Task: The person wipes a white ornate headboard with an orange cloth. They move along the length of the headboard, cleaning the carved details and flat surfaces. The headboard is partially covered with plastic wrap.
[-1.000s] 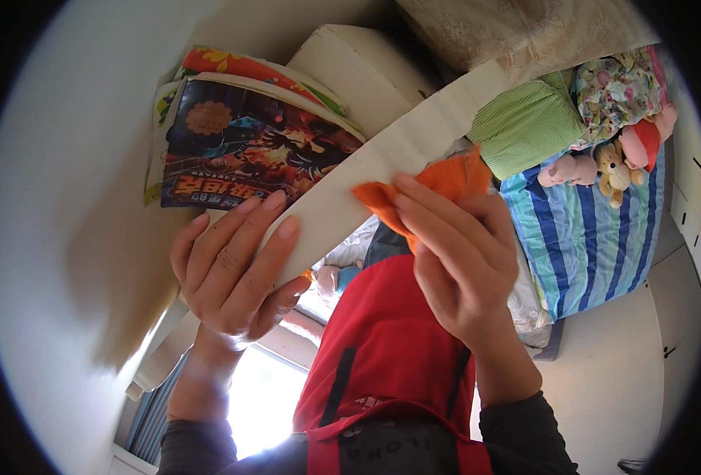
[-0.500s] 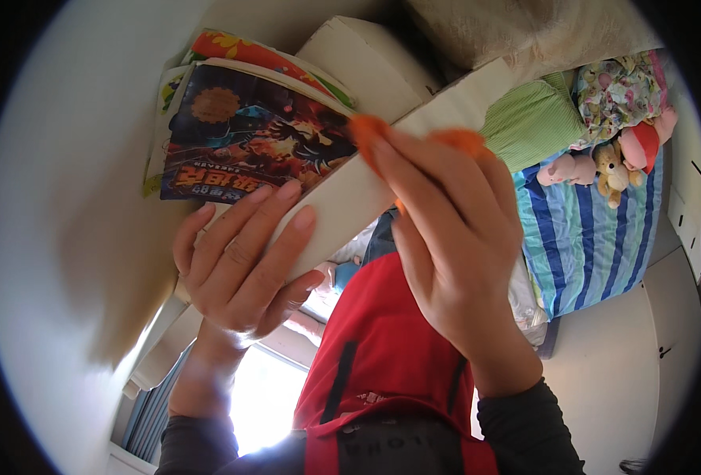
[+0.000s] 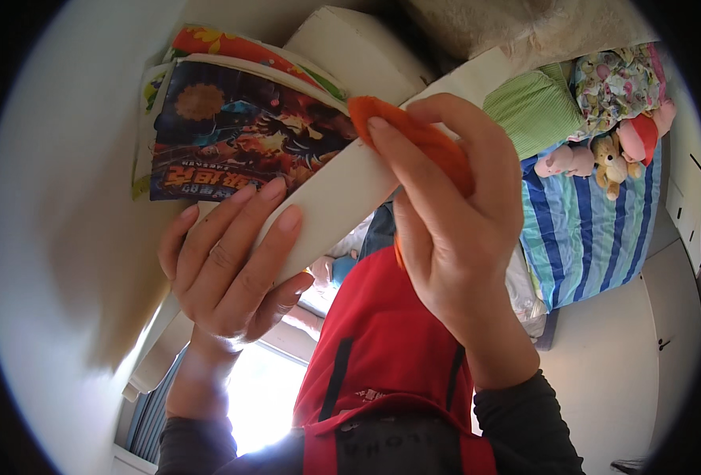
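An orange cloth (image 3: pixel 433 150) is bunched in my right hand (image 3: pixel 473 229). Its fingers press it against the upper edge of a long white ledge (image 3: pixel 334 214), which runs diagonally from lower left to upper right. Part of the cloth is hidden behind the fingers, and a bit shows below the thumb. My left hand (image 3: pixel 227 269) lies on the ledge's lower left part with its fingers stretched out and the thumb near the lower edge. Just beyond its fingertips is a dark picture book (image 3: pixel 239 131), lying on top of other colourful books (image 3: pixel 247 49).
A white box (image 3: pixel 358 47) stands behind the books, beside a pale wall (image 3: pixel 57 198) on the left. On the right, a bed with a blue striped cover (image 3: pixel 588 229) carries a green pillow (image 3: pixel 532 111), a teddy bear (image 3: pixel 610 166) and pink plush toys (image 3: pixel 564 161). White cabinets (image 3: pixel 627 356) stand at right.
The cloth in my right hand has shifted slightly, and its folds now show more clearly. My left hand has shifted a little left, along with the surrounding view.
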### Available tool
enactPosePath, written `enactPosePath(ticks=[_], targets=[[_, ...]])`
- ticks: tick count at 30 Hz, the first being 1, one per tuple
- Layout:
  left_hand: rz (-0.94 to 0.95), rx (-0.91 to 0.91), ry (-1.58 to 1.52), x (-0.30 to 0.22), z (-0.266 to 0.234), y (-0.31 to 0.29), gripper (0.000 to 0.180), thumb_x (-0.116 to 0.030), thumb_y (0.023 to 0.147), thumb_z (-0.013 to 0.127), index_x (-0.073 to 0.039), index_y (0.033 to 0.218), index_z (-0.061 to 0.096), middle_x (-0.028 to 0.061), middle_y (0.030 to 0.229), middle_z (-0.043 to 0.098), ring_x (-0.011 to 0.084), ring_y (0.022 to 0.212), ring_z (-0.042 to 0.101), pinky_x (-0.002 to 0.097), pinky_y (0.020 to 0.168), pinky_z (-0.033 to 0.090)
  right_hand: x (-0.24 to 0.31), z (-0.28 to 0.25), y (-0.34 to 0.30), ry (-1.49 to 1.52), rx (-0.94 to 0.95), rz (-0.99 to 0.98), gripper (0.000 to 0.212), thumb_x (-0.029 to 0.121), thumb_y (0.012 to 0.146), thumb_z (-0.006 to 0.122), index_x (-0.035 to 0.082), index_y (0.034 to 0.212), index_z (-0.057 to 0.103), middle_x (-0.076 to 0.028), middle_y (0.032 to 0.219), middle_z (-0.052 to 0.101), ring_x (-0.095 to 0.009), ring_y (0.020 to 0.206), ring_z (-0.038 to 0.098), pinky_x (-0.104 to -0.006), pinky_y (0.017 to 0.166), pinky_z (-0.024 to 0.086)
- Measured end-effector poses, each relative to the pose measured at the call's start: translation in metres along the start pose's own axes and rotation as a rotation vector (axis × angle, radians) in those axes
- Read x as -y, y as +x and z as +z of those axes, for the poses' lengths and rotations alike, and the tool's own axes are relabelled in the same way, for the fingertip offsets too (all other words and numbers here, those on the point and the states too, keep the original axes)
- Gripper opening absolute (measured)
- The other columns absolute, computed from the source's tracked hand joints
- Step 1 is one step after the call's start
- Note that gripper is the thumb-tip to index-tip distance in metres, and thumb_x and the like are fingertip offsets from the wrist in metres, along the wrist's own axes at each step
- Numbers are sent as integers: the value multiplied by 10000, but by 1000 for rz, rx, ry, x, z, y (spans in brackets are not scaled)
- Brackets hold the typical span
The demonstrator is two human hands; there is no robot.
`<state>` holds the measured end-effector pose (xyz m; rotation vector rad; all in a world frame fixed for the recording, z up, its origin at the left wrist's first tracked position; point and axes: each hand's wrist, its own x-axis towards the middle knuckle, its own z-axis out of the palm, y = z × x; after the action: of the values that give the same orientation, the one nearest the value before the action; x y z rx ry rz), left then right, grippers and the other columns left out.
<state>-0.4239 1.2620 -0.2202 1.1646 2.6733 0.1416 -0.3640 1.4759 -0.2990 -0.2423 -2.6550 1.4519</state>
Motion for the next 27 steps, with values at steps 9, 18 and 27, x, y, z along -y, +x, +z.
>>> enactPosePath(ticks=[9,18,27], targets=[[51,48,-10,2,-5,-3,513,-462,1068,488,-40,1288,679,172,1239,733,321,1152,678,475,1085,398,-32,-17,-57,320,-67,316,375,-107,889,563,-24,1235,681,-181,1232,616,-257,1018,634,-353,860,527],[45,-38,-14,-3,1,3,461,-473,1045,543,-82,1214,719,147,1197,752,286,1084,705,429,1047,409,-77,62,-2,150,-485,-284,353,375,1017,587,163,1279,690,-86,1360,652,-331,1252,581,-503,1068,437],[69,-38,54,-6,4,-1,501,-439,1060,500,-26,1294,657,193,1230,728,343,1064,687,480,1038,416,-199,62,26,407,-707,444,188,181,1024,539,35,960,639,-115,903,650,-335,873,622,-423,799,482]])
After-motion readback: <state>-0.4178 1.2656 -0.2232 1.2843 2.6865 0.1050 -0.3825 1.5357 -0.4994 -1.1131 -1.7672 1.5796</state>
